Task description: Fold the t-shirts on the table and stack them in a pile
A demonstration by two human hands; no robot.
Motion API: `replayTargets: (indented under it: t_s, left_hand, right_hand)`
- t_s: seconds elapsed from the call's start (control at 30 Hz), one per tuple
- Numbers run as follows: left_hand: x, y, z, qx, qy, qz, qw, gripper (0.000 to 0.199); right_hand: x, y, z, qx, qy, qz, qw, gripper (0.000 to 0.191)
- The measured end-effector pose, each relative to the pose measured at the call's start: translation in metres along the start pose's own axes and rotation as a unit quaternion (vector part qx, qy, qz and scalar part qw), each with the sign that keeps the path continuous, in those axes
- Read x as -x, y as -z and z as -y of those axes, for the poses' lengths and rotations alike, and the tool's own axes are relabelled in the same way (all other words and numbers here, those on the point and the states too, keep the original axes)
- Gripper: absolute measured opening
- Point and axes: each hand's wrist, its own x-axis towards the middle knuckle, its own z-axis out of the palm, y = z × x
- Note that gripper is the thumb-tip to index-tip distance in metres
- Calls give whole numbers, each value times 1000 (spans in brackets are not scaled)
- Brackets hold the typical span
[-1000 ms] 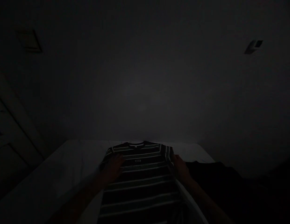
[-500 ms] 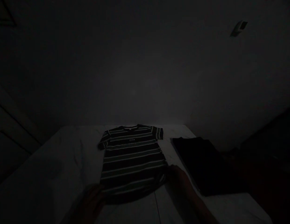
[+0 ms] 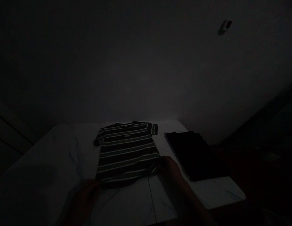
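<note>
Your right hand [image 3: 170,168] rests on the right end of the hem [image 3: 127,179] of the striped T-shirt [image 3: 127,150]; in this dim light you cannot tell whether it pinches the cloth. Your left hand [image 3: 86,196] sits at the hem's left end, its grip equally unclear. The shirt lies flat between and beyond your hands on a white veined table [image 3: 54,150], with a folded dark garment [image 3: 195,155] just past your right hand. As in the earlier frame, both hands stay at the hem.
</note>
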Motion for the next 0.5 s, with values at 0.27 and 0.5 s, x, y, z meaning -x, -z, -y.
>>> replayTargets:
  t_s: [0.27, 0.5]
  left_hand:
    - [1, 0, 11, 22, 42, -41, 998, 27]
    - [7, 18, 11, 70, 111, -96, 987, 38]
  right_hand:
    - [9, 5, 12, 12, -22, -50, 998, 21]
    - [58, 6, -22, -75, -14, -165, 983, 33]
